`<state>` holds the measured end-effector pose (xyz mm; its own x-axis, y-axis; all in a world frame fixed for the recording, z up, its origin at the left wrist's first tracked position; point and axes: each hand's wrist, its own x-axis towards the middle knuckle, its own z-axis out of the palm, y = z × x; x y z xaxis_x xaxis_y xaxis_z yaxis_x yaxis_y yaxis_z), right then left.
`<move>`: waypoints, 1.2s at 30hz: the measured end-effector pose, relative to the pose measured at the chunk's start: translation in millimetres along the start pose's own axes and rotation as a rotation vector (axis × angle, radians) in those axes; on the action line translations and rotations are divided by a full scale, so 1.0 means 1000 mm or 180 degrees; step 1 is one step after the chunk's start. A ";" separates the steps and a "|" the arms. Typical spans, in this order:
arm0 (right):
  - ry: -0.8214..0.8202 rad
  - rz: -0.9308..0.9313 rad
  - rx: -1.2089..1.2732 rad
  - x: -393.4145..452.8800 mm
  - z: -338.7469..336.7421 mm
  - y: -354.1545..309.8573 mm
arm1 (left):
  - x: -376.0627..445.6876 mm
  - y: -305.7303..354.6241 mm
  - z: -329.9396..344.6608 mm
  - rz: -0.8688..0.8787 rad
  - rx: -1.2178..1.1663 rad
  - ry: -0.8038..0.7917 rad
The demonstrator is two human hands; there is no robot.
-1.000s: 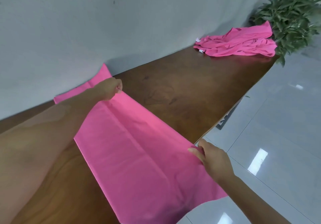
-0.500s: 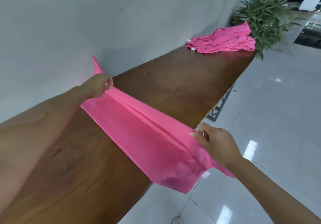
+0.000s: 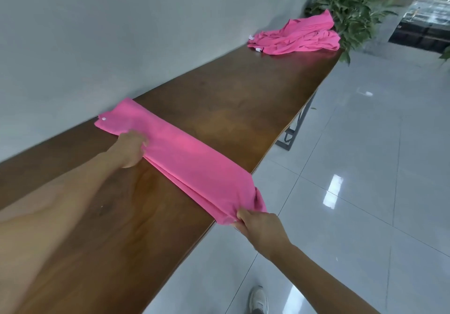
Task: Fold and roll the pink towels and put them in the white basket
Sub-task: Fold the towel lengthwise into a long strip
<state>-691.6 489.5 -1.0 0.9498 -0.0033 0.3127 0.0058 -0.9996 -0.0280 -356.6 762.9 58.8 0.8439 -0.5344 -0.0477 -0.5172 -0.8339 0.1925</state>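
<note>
A pink towel lies folded into a long narrow strip across the brown wooden table, from the wall side to the front edge. My left hand holds the strip's near long edge toward the wall end, fingers curled into the cloth. My right hand pinches the bunched end that hangs over the table's front edge. A heap of more pink towels lies crumpled at the table's far end. No white basket is in view.
A grey wall runs along the table's back edge. A green potted plant stands past the far end. Glossy grey floor tiles lie to the right, with my shoe near the bottom.
The towel was lifted and folded over lengthwise, then laid down as a narrow strip. My left hand moved from the far edge to the near edge; my right hand dropped to the table's edge.
</note>
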 end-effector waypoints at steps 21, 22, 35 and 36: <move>-0.1653 0.3564 0.4267 0.006 0.072 0.120 | -0.053 0.226 0.129 -0.0530 -0.0277 0.0347; -0.1921 0.3684 0.4374 0.010 0.078 0.122 | -0.053 0.227 0.129 -0.0559 -0.0305 0.0375; -0.2191 0.3829 0.5903 0.035 0.127 0.141 | -0.054 0.229 0.127 -0.0774 -0.0533 0.0533; -0.2194 0.3841 0.5920 0.036 0.129 0.144 | -0.053 0.229 0.127 -0.0785 -0.0530 0.0541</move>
<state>-616.3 349.6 -116.0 0.6640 0.0448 -0.7464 -0.6421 0.5456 -0.5385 -538.3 582.9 -18.7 0.9596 -0.2773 0.0484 -0.2761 -0.8938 0.3534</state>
